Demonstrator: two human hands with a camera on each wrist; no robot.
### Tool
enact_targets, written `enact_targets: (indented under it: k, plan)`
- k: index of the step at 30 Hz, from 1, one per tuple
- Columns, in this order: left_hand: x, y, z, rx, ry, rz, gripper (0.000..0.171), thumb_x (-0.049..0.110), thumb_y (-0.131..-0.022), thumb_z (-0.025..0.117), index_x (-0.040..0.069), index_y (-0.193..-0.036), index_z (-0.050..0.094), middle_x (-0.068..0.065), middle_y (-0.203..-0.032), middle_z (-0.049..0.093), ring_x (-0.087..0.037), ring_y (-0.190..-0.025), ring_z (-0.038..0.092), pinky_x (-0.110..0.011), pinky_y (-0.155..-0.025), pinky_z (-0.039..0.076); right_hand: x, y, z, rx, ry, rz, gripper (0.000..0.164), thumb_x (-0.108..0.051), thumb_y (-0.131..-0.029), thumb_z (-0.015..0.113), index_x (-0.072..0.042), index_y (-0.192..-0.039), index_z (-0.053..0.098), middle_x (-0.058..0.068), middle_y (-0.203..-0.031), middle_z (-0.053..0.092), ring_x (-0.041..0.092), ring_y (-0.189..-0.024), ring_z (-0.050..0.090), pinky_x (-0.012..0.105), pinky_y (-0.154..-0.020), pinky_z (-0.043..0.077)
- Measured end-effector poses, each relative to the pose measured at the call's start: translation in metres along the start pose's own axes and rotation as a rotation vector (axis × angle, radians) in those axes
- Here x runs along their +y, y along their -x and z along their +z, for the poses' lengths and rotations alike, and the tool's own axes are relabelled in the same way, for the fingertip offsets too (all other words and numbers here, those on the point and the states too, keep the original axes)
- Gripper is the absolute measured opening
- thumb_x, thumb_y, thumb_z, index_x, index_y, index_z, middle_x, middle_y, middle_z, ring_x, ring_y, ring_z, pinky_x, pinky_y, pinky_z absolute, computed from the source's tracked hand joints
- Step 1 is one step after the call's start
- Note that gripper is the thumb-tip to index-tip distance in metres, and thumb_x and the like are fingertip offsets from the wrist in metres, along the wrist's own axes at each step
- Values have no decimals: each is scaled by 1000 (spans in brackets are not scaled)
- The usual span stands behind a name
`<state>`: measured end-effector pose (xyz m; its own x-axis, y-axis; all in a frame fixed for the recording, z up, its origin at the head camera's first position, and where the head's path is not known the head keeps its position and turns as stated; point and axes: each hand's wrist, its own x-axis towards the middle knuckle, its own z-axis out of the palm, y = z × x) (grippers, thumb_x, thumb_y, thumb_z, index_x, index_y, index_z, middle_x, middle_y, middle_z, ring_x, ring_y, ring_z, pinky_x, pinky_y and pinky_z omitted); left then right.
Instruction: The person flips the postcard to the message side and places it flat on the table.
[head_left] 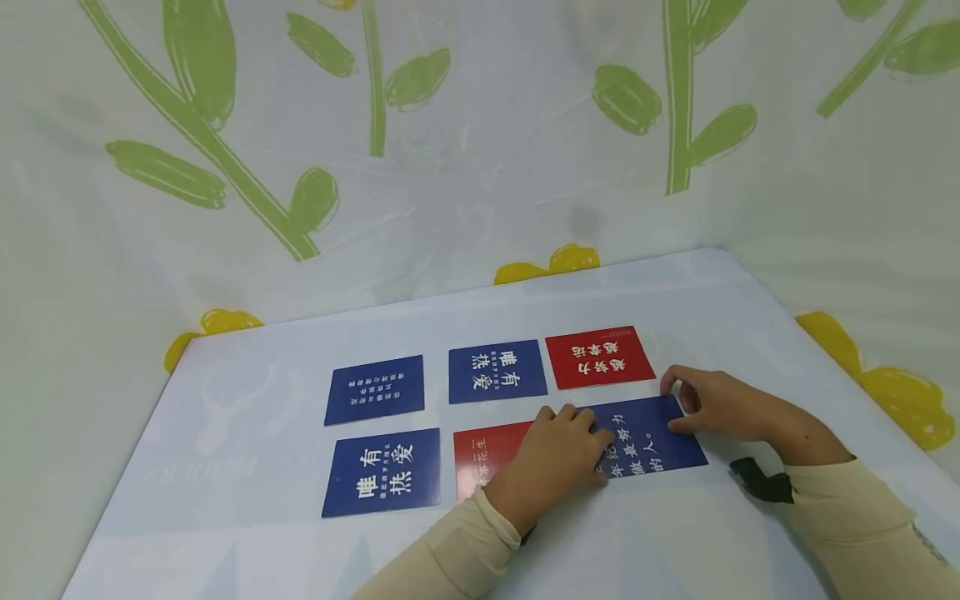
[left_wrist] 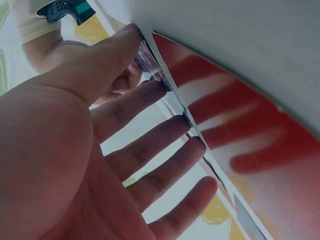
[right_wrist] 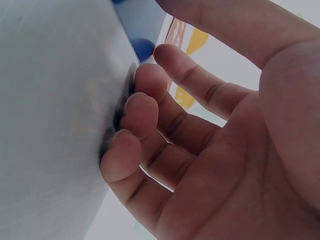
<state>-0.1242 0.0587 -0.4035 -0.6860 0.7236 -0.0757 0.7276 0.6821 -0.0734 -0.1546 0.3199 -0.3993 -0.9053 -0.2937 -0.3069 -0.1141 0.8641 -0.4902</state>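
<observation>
A blue card [head_left: 645, 433] with white characters lies on the table between my two hands. My left hand [head_left: 551, 462] reaches over its left end, with fingers spread and tips down at the card. That hand also hides part of a red card [head_left: 491, 442] just to the left. In the left wrist view the same red card [left_wrist: 270, 120] shows a reflection of the fingers. At the blue card's right edge is my right hand [head_left: 723, 406], thumb and index finger apart along the edge. The right wrist view has its other fingers [right_wrist: 140, 115] bent against the tabletop.
Behind lie a blue card [head_left: 375, 390], another blue card [head_left: 497, 372] and a red card [head_left: 600, 357]. One more blue card [head_left: 382, 472] sits at the front left. The white table [head_left: 247, 500] meets a leaf-patterned cloth [head_left: 480, 167] at its back edge.
</observation>
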Motion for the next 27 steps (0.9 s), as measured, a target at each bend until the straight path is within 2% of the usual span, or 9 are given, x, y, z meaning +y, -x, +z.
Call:
enact_targets:
  k: [7, 15, 27]
  plan:
    - [0, 0, 0, 12, 39, -26, 56, 52, -83, 76, 35, -134, 63, 4, -130, 65, -16, -120, 60, -37, -99, 52, 0, 1, 2, 8, -3, -5, 47, -23, -80, 83, -8, -115, 55, 1, -79, 53, 14, -73, 51, 24, -58, 45]
    - [-1, -4, -3, -12, 99, -135, 71, 59, -74, 80, 27, -135, 63, -2, -129, 65, -22, -122, 59, -43, -100, 52, 1, 1, 1, -2, -15, 0, 49, -24, -80, 83, -9, -117, 55, 1, -80, 53, 14, -74, 51, 24, -58, 46]
    - [-6, -11, 0, -26, 110, -178, 84, 66, -69, 80, 26, -140, 57, -1, -128, 62, -20, -125, 54, -47, -106, 46, 0, 2, 0, -34, -8, 10, 55, -25, -78, 85, -10, -120, 53, 2, -83, 53, 15, -77, 51, 25, -60, 47]
